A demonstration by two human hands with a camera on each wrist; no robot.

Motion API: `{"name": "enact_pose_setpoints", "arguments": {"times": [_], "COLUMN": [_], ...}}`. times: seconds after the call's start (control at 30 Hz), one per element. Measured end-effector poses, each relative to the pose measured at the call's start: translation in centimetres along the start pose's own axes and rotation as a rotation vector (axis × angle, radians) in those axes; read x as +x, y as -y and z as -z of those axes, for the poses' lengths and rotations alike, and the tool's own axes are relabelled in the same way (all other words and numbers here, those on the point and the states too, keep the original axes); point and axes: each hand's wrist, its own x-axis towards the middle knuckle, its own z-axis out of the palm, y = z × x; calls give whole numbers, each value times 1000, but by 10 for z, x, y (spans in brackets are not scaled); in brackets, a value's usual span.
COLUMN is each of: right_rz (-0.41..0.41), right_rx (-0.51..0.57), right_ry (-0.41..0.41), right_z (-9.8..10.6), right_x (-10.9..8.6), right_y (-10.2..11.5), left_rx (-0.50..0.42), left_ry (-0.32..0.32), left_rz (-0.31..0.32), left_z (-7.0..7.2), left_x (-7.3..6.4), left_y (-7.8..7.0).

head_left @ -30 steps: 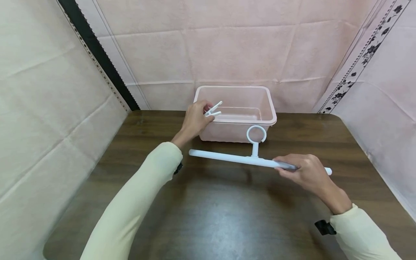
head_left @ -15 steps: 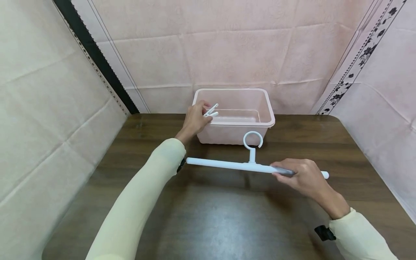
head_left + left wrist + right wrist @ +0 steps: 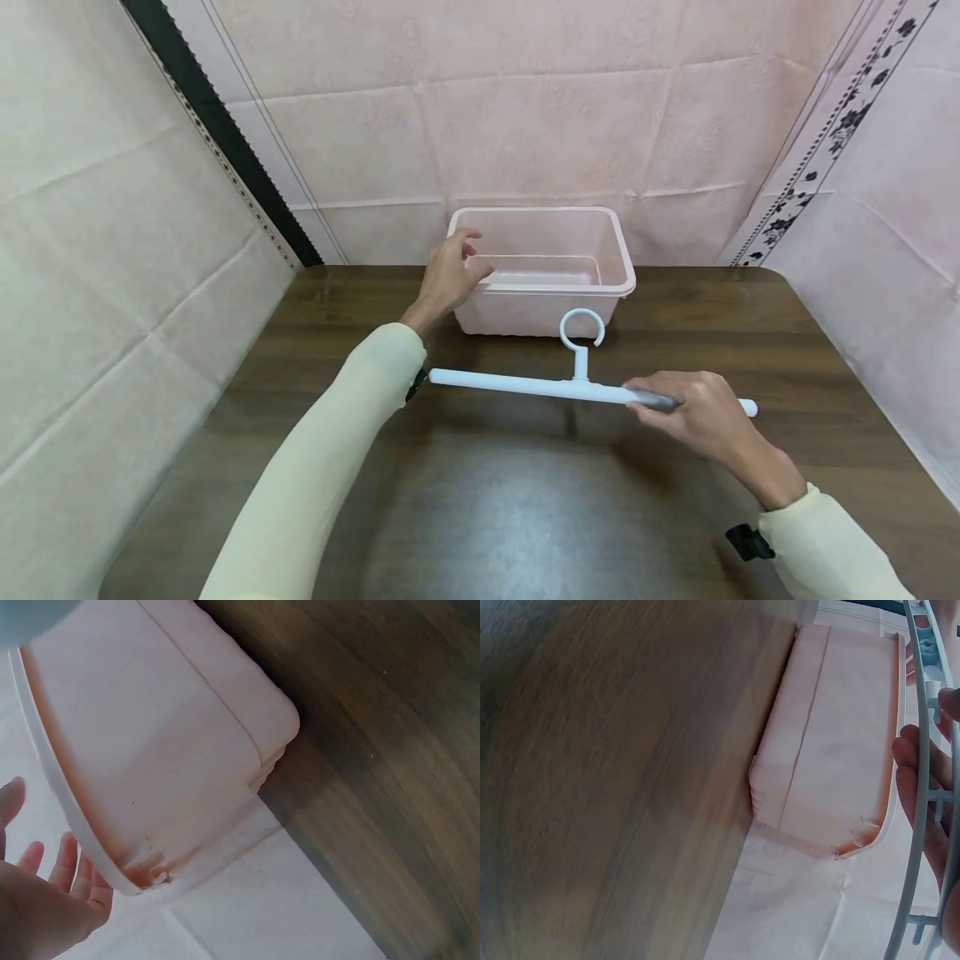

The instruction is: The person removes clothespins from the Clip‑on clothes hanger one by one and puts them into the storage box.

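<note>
My left hand (image 3: 448,273) is over the left part of the pink plastic tub (image 3: 532,313), its thumb and fingers parted with nothing between them. In the left wrist view, the spread fingers of that hand (image 3: 56,900) are beside the tub's rim (image 3: 56,776). My right hand (image 3: 701,410) grips a pale blue clothes hanger (image 3: 525,385) near its right end, above the table. The hanger's hook points toward the tub. Seen from the right wrist, the hanger (image 3: 919,825) shows two long rails with cross-pieces, and fingers curl around it.
A brown wood-grain table (image 3: 487,500) lies under everything. The tub stands at its far edge, against a pale cloth backdrop (image 3: 555,133). More cloth hangs at the left and right, with a dark band (image 3: 225,142) in the left corner.
My left hand has let go of the white clothes peg it pinched over the tub; the peg is out of sight. The hanger has dropped slightly lower in the head view, still in my right hand.
</note>
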Motion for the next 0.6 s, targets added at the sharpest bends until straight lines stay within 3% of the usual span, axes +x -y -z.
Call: {"name": "enact_pose_setpoints", "arguments": {"times": [0.27, 0.4, 0.6], "right_rz": [10, 20, 25], "right_rx": [7, 5, 20], "right_ry": [-4, -13, -7], "right_z": [-4, -6, -10], "right_x": [1, 0, -2], "right_y": [2, 2, 4], "left_rx": [106, 141, 184], "left_ry": [52, 88, 55], "left_rz": [-166, -207, -291], "left_z": [7, 8, 13], "left_x": [-11, -18, -33], "left_y": [-6, -9, -15]}}
